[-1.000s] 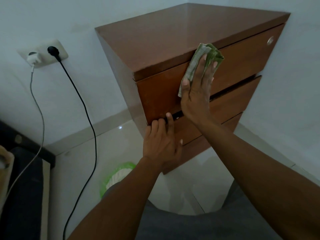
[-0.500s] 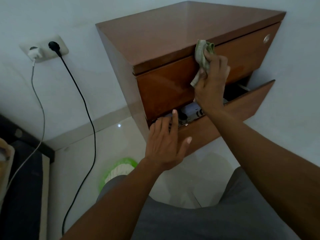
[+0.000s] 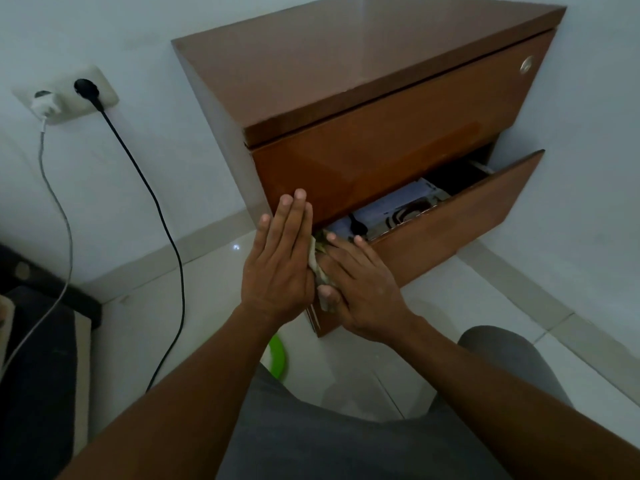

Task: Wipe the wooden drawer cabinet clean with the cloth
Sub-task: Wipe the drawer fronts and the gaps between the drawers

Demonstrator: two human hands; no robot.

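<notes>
The wooden drawer cabinet [image 3: 363, 74] stands in the room's corner, its top drawer shut. The second drawer [image 3: 460, 220] is pulled out and shows papers and small items inside. My right hand [image 3: 360, 282] presses the crumpled green-and-white cloth [image 3: 320, 268] against the left end of that open drawer's front. Most of the cloth is hidden under the fingers. My left hand [image 3: 280, 261] is flat with fingers together, its fingertips resting on the lower left corner of the top drawer front, right beside the cloth.
A wall socket [image 3: 65, 95] at the left holds a white charger and a black plug, with two cables [image 3: 152, 209] hanging to the tiled floor. A green-rimmed object [image 3: 278, 355] lies on the floor below the cabinet. Dark furniture [image 3: 38, 358] fills the lower left.
The second drawer has slid further out. My right hand carried the cloth from the top drawer's upper edge down to the open drawer's left end. My left hand rose onto the top drawer front.
</notes>
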